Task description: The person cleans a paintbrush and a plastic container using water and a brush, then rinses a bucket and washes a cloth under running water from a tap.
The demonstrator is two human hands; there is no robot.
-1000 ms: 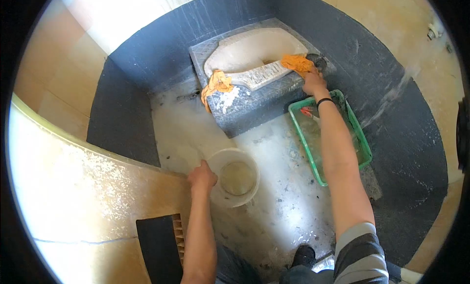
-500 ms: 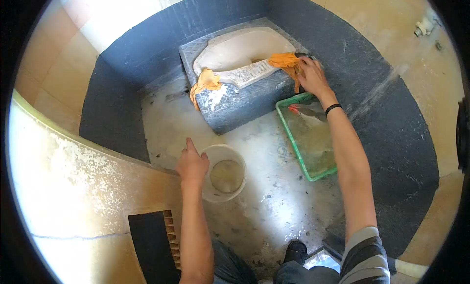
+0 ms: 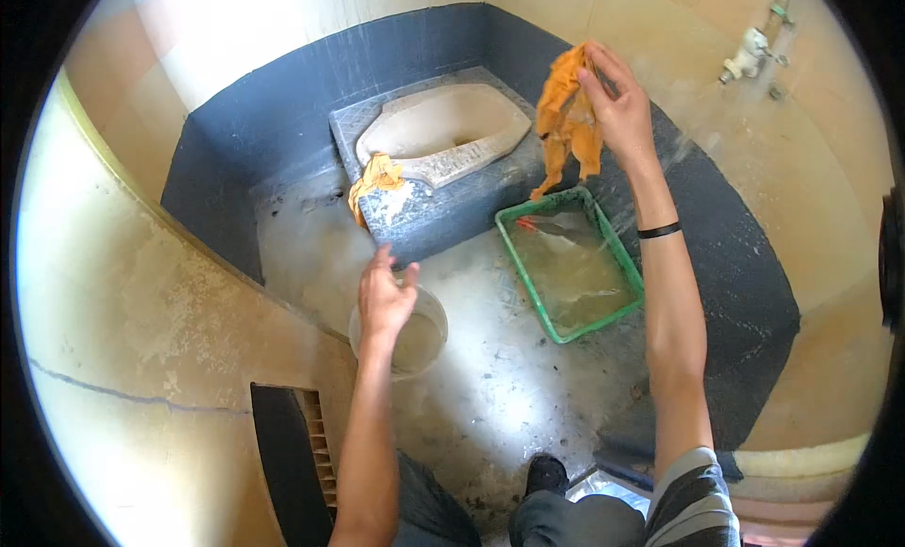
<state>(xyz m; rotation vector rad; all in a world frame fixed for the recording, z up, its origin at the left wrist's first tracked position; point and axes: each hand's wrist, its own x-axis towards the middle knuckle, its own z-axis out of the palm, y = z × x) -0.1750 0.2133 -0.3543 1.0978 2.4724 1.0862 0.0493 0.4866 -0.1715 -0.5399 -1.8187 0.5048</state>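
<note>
An orange cloth [image 3: 568,123] hangs from my right hand [image 3: 619,104], pinched at its top between thumb and fingers, above the far end of a green tray [image 3: 542,307] of murky water. Something with a red part lies in the tray. My left hand [image 3: 385,297] is empty with its fingers apart, over the rim of a pale bucket [image 3: 436,326] that has cloudy liquid in it. A second orange cloth [image 3: 379,174] drapes over the near left corner of the raised block [image 3: 452,203] around a dirty squat toilet pan [image 3: 438,123].
Dark grey coating [image 3: 273,114] covers the lower walls. A valve [image 3: 748,57] sticks out of the right wall. A curved pale partition [image 3: 170,330] stands at the left, with a dark piece [image 3: 283,453] near its lower part. My shoe [image 3: 547,473] rests on the wet floor [image 3: 481,396].
My right hand has lifted its orange cloth up off the pan's right edge. My left hand has opened its fingers and moved slightly right and up over the bucket. The view has shifted.
</note>
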